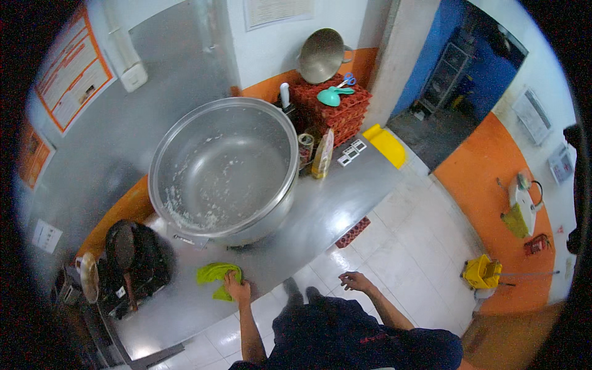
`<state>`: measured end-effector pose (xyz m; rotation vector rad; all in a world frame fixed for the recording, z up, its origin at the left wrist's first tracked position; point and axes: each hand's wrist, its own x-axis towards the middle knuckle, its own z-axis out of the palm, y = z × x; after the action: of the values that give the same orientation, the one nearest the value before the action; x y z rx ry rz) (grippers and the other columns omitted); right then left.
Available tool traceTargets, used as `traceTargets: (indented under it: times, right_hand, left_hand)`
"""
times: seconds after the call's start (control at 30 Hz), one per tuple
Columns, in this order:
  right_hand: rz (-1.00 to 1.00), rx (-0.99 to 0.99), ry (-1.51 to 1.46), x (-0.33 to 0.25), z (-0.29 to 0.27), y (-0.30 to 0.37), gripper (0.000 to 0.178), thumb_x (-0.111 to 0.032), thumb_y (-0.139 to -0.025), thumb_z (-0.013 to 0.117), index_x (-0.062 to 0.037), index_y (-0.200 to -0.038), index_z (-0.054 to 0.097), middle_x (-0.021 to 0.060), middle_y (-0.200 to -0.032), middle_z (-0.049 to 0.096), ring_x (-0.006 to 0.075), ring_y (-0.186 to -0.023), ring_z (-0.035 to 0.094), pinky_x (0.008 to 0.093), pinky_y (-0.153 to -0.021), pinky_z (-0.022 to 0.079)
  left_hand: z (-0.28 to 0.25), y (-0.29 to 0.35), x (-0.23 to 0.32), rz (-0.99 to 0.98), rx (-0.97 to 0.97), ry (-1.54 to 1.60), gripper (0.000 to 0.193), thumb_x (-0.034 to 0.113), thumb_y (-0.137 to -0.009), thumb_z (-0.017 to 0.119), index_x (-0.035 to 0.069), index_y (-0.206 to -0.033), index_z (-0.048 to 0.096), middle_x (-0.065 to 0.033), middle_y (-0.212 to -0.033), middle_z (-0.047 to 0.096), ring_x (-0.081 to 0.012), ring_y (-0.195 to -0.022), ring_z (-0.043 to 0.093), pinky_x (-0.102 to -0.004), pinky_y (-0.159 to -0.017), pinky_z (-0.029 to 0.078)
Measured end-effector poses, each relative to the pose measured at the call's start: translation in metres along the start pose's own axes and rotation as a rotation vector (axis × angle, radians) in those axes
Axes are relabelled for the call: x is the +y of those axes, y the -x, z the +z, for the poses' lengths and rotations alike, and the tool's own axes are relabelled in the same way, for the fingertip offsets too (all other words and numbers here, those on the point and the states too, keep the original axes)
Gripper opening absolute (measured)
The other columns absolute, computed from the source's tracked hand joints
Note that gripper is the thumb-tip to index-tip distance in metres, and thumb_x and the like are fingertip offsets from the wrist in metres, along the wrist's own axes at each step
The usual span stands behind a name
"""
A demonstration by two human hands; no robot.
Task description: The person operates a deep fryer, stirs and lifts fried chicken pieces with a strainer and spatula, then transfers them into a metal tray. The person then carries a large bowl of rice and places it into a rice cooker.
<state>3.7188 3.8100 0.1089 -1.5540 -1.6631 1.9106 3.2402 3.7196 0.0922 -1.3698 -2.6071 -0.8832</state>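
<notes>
My left hand (237, 286) is on a lime-green cloth (213, 272) that lies crumpled on the steel counter (271, 269) near its front edge. Its fingers press and grip the cloth's right side. My right hand (354, 282) hangs in the air over the tiled floor, off the counter, fingers loosely bent and apart, with nothing visible in them. Beyond the cloth stands a very large metal pot (228, 166), open at the top, with white residue on its inner wall and bottom.
Left of the cloth is a stove with a black pan (126, 245). Past the pot stand a plastic bag (322, 155), a jar (305, 148) and red egg trays (333, 114) bearing a turquoise scoop (333, 95). A yellow mop bucket (481, 272) stands on the floor at right.
</notes>
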Motion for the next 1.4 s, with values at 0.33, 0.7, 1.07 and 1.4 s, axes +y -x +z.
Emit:
traceTargets:
  times: [0.33, 0.7, 1.07, 1.4]
  right_hand:
    - [-0.366, -0.123, 0.200, -0.126, -0.077, -0.071, 0.034, -0.025, -0.096, 0.056, -0.0063, -0.125, 0.058, 0.0097, -0.096, 0.070, 0.0161, -0.075, 0.069, 0.0312, -0.067, 0.057]
    - [-0.864, 0.819, 0.549, -0.421, -0.326, -0.145, 0.030, -0.015, -0.087, 0.061, -0.0112, -0.116, 0.062, 0.0171, -0.099, 0.067, 0.0376, -0.091, 0.063, 0.0459, -0.078, 0.051]
    - [-0.920, 0.751, 0.908, -0.477, -0.401, -0.240, 0.048, -0.004, -0.077, 0.068, -0.0133, -0.123, 0.059, 0.0119, -0.115, 0.058, 0.0349, -0.110, 0.052, 0.0452, -0.096, 0.043]
    - [-1.030, 0.750, 0.875, -0.481, -0.419, -0.234, 0.043, -0.006, -0.080, 0.067, -0.0129, -0.122, 0.056, 0.0103, -0.116, 0.062, 0.0324, -0.112, 0.055, 0.0458, -0.092, 0.041]
  left_hand:
    - [-0.081, -0.029, -0.038, -0.092, 0.075, -0.288, 0.054, 0.017, -0.078, 0.067, 0.010, -0.129, 0.051, -0.0165, -0.137, 0.047, -0.0360, -0.133, 0.037, -0.0546, -0.110, 0.025]
    - [-0.147, -0.003, 0.016, -0.551, 0.343, 0.583, 0.039, 0.017, -0.093, 0.059, 0.002, -0.128, 0.051, -0.0125, -0.128, 0.055, -0.0255, -0.101, 0.063, -0.0381, -0.085, 0.049]
    - [-0.179, 0.116, 0.102, -0.819, 0.481, 0.647, 0.040, 0.030, -0.093, 0.062, 0.010, -0.127, 0.054, -0.0074, -0.124, 0.060, -0.0279, -0.087, 0.069, -0.0356, -0.070, 0.051]
    - [-0.175, 0.106, 0.171, -0.874, 0.522, 0.721, 0.041, 0.029, -0.095, 0.058, 0.008, -0.130, 0.050, -0.0097, -0.126, 0.058, -0.0273, -0.098, 0.066, -0.0403, -0.082, 0.049]
